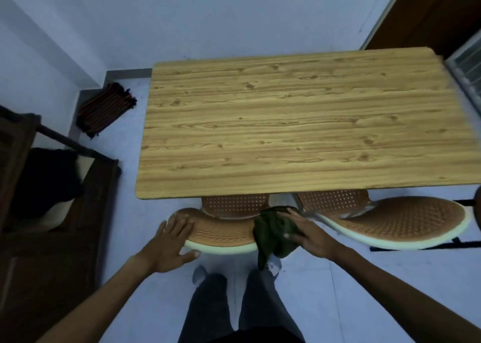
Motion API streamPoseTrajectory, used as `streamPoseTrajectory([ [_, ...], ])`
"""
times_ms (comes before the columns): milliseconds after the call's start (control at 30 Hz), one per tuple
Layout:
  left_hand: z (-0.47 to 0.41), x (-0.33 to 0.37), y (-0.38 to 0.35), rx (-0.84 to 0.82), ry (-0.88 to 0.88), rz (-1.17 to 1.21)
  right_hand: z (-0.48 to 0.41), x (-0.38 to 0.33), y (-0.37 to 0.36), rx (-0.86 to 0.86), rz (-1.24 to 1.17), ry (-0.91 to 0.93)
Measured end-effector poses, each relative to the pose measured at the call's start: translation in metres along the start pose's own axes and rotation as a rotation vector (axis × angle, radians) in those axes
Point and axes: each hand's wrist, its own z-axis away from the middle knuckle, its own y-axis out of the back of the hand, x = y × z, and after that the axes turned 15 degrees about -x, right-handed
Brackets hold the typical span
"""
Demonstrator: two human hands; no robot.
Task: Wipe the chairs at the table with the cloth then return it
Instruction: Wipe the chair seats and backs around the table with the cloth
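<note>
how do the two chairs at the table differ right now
The left chair has the left hand flat on its backrest and the right hand pressing the green cloth there; the right chair is untouched. Both are orange mesh, pale-rimmed, tucked under the table.

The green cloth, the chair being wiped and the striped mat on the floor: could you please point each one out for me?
green cloth [273, 234]: head view, on its bunched middle.
left chair [221, 232]: head view, on the perforated backrest.
striped mat [105, 108]: head view, on its centre.
</note>
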Motion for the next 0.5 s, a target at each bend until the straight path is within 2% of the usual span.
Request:
streamPoseTrajectory([
  [100,-0.016,0.048,-0.011,0.131,-0.002,0.021,-0.005,0.001,0.01,0.029,-0.427,-0.097],
  [233,-0.034,0.083,-0.012,0.187,-0.04,-0.134,-0.024,-0.002,0.028,0.11,-0.82,-0.217],
  [300,-0.033,0.084,-0.01,0.196,-0.037,-0.151,-0.039,-0.003,0.034,0.118,-0.901,-0.271],
  [500,-0.032,0.083,-0.009,0.196,-0.02,-0.144,-0.072,0.013,0.033,0.18,-0.813,-0.478],
])
